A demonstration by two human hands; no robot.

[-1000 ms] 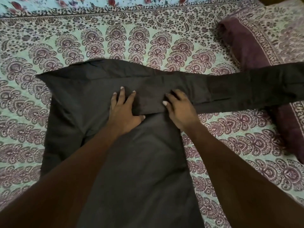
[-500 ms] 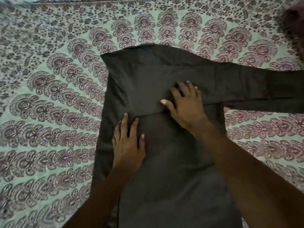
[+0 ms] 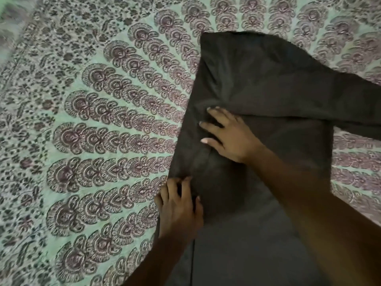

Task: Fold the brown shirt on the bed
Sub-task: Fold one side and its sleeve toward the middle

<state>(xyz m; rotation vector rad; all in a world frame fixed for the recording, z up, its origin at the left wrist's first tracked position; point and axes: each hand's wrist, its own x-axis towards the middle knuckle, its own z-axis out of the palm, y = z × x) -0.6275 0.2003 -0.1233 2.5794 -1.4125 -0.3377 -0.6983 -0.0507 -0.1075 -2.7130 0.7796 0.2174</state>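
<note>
Brown shirt [image 3: 268,83] is spread on the patterned bed [image 3: 92,120] — its seven-o'clock edge is pinched by the left hand [image 3: 179,211], its centre pressed by the flat, spread right hand [image 3: 228,137].

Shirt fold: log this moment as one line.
shirt: flat on bed, sleeve out right | left hand: pinching left edge | right hand: pressing flat on shirt | fold: unfinished

The picture is dim and has a green-grey tint, with soft, even light and no glare. The upper left corner is smeared by motion blur. The pattern of the bedsheet [image 3: 92,141] bends toward the edges from the wide lens. The forearm [image 3: 309,203] at lower right is very dark, almost without detail.
</note>
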